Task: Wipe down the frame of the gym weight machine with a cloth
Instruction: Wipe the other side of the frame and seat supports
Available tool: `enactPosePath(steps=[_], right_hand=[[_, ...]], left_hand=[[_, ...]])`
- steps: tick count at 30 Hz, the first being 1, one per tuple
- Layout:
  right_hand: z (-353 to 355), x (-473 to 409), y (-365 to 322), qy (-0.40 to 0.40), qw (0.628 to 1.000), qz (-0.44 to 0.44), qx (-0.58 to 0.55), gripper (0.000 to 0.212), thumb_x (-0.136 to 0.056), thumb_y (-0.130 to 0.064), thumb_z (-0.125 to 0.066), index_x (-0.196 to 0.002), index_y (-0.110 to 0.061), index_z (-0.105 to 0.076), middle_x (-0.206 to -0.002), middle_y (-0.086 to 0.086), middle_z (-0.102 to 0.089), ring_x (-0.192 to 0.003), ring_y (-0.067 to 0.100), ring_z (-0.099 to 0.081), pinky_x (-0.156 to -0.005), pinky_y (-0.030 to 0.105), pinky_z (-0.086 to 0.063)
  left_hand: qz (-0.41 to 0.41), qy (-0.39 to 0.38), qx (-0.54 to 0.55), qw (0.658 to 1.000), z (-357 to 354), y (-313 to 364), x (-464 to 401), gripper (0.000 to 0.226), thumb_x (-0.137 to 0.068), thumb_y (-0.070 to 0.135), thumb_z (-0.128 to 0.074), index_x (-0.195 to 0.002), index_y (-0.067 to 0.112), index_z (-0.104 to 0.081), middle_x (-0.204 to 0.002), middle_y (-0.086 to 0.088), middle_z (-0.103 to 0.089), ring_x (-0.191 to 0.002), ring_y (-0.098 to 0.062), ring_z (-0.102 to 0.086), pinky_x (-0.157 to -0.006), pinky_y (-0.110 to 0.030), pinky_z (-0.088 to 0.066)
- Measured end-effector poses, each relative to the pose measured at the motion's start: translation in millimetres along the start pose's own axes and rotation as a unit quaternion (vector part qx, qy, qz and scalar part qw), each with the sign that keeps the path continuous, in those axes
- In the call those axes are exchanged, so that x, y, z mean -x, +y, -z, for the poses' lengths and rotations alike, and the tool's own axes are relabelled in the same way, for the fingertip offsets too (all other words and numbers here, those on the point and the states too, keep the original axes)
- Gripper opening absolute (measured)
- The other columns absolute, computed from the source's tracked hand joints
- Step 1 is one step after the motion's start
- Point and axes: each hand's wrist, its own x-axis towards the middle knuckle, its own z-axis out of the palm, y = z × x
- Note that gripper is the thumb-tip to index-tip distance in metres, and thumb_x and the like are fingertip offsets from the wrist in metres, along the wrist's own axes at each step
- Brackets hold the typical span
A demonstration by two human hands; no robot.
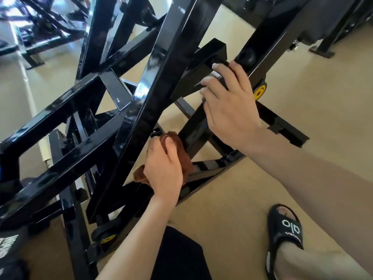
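Left hand point(164, 170) grips brown cloth point(181, 152) against black frame point(153, 93); right hand point(230, 110) clasps a crossbar point(201, 63) above.

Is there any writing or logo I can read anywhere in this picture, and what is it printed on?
"alo", in white, upside down from this view: on the strap of the black slide sandal.
Smaller white text under it on the strap: too small to read.
White block lettering on a black part at the lower left edge: cut off and blurred, unreadable.
Yellow round caps on the black frame: markings too blurred to read.
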Motion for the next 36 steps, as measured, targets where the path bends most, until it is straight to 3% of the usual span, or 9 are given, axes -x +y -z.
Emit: enactPosePath(steps=[3, 7, 10, 12, 15, 22, 27, 32, 36], right_hand=[[-1, -1, 0, 0.012, 1.0, 0.008, -0.005, 0.025, -0.085, -0.005, -0.073, -0.108, 0.003, -0.075, -0.126, 0.024, -0.066, -0.129, 0.046, -0.054, -0.114, 0.061, -0.029], [24, 0, 13, -0.032, 0.995, 0.051, -0.075, 0.041, -0.102, -0.014, -0.049, -0.141, -0.009, -0.059, -0.151, 0.014, -0.052, -0.148, 0.033, -0.038, -0.127, 0.044, -0.019], [58, -6, 44, 0.037, 0.996, 0.052, -0.064, 0.048, -0.096, -0.003, -0.056, -0.144, -0.009, -0.054, -0.151, 0.016, -0.051, -0.147, 0.035, -0.039, -0.125, 0.048, -0.024], [70, -15, 75, 0.058, 0.998, 0.013, -0.008, 0.044, -0.103, -0.019, -0.042, -0.145, -0.012, -0.051, -0.153, 0.014, -0.049, -0.149, 0.034, -0.035, -0.127, 0.05, -0.017], [67, -29, 104, 0.018, 0.998, -0.057, 0.02, 0.058, -0.109, -0.038, -0.015, -0.153, -0.015, -0.044, -0.162, 0.008, -0.039, -0.156, 0.029, -0.022, -0.129, 0.046, -0.003], [46, -30, 117, 0.072, 0.997, -0.024, -0.015, 0.052, -0.109, -0.033, -0.023, -0.137, -0.009, -0.06, -0.145, 0.008, -0.055, -0.149, 0.033, -0.033, -0.128, 0.051, -0.005], [44, -33, 129, 0.063, 0.997, 0.034, -0.017, 0.055, -0.111, -0.033, -0.018, -0.14, -0.012, -0.059, -0.143, 0.007, -0.057, -0.147, 0.031, -0.035, -0.127, 0.046, -0.001], [54, -43, 165, 0.077, 0.988, 0.135, -0.006, 0.054, -0.109, -0.03, -0.022, -0.145, -0.007, -0.056, -0.146, 0.011, -0.058, -0.143, 0.032, -0.042, -0.124, 0.04, -0.007], [48, -44, 167, 0.088, 0.988, 0.123, -0.034, 0.052, -0.11, -0.032, -0.02, -0.138, -0.012, -0.058, -0.145, 0.007, -0.055, -0.144, 0.028, -0.039, -0.127, 0.051, -0.01]], left_hand=[[-0.042, 0.0, 0.001, 0.999, -10, 52, -17, 0.037, -0.109, 0.038, -0.034, -0.111, 0.01, -0.057, -0.095, 0.006, -0.056, -0.085, -0.013, -0.057, -0.074, -0.029, -0.04], [-0.094, 0.0, 0.029, 0.995, -22, 101, -41, 0.034, -0.11, 0.039, -0.032, -0.107, 0.015, -0.055, -0.096, 0.004, -0.062, -0.084, -0.013, -0.061, -0.073, -0.03, -0.046], [-0.094, 0.012, 0.021, 0.995, -21, 95, -38, 0.037, -0.111, 0.039, -0.03, -0.109, 0.014, -0.057, -0.095, 0.002, -0.062, -0.086, -0.015, -0.061, -0.079, -0.034, -0.049], [-0.081, 0.016, 0.014, 0.996, -21, 96, -36, 0.04, -0.111, 0.04, -0.028, -0.115, 0.013, -0.058, -0.099, -0.001, -0.065, -0.091, -0.017, -0.063, -0.084, -0.037, -0.051], [-0.062, 0.014, -0.002, 0.998, -21, 106, -33, 0.04, -0.111, 0.042, -0.028, -0.114, 0.015, -0.057, -0.098, 0.0, -0.063, -0.092, -0.018, -0.063, -0.087, -0.037, -0.05], [-0.048, 0.075, 0.137, 0.987, -29, 170, -41, 0.031, -0.11, 0.03, -0.034, -0.096, 0.014, -0.056, -0.08, 0.011, -0.054, -0.073, 0.006, -0.05, -0.067, -0.01, -0.034], [-0.083, 0.115, 0.07, 0.987, -44, 234, -53, 0.033, -0.109, 0.035, -0.033, -0.108, 0.015, -0.059, -0.102, 0.003, -0.064, -0.09, -0.011, -0.055, -0.074, -0.032, -0.037], [-0.013, 0.131, 0.084, 0.988, -46, 207, -50, 0.032, -0.11, 0.036, -0.03, -0.096, 0.019, -0.054, -0.089, 0.003, -0.06, -0.083, -0.02, -0.053, -0.074, -0.037, -0.038], [-0.004, 0.129, 0.05, 0.99, -51, 203, -43, 0.033, -0.11, 0.035, -0.03, -0.097, 0.015, -0.052, -0.077, 0.01, -0.051, -0.072, -0.002, -0.05, -0.069, -0.035, -0.032]])
